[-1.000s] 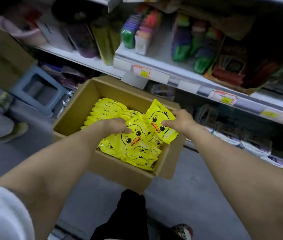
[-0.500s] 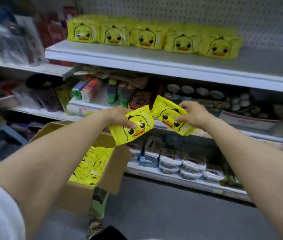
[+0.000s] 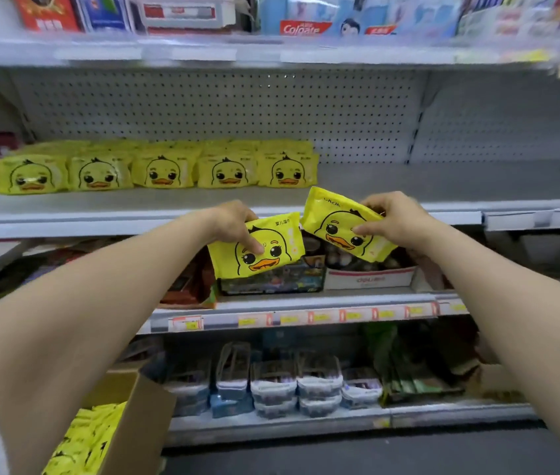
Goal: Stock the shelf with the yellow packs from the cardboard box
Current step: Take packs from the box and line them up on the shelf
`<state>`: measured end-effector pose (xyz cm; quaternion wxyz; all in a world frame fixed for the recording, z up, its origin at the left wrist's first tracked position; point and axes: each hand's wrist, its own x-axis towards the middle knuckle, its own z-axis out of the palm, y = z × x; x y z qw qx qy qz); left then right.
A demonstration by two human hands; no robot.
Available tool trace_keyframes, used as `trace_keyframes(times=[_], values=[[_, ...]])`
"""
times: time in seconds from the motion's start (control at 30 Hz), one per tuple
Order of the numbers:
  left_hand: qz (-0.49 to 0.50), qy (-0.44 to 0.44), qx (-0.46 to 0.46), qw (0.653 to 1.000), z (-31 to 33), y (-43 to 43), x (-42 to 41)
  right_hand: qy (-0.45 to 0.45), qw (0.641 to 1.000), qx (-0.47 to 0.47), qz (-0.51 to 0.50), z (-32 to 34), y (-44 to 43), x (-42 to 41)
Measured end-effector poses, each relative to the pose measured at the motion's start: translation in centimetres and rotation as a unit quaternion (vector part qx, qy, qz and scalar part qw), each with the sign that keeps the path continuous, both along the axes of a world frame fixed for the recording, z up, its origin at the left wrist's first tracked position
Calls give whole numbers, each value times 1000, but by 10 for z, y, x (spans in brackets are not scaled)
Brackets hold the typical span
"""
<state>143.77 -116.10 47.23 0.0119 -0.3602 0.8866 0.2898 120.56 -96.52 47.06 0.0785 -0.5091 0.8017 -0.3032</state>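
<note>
head view shows a row of yellow packs (image 3: 155, 171) already shelved up-left of the hands, the left hand (image 3: 234, 222) and right hand (image 3: 389, 221) each pinching one more, plenty left in the cardboard box (image 3: 138, 426) below the left forearm.

Row of packs (image 3: 162, 171) on shelf (image 3: 443, 183), left; before its edge, pack (image 3: 264, 255) in left hand (image 3: 234, 219) beside second pack (image 3: 336, 224) in right hand (image 3: 391, 219); box (image 3: 138, 430) below left

head cam | wide-angle | faces forward, level | close to shelf (image 3: 408, 182)
</note>
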Motion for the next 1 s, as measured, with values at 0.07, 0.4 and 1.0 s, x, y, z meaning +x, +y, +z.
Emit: trace_keyframes(times=[0.07, 0.4, 1.0], values=[[-21, 3, -24, 999, 7, -9, -34, 3, 1000, -10, -21, 4, 1, -24], [-93, 8, -112, 989, 31, -93, -226, 43, 991, -37, -117, 37, -39, -170], [-200, -10, -249, 948, 26, -195, -424, 33, 993, 38, -109, 19, -119, -308]])
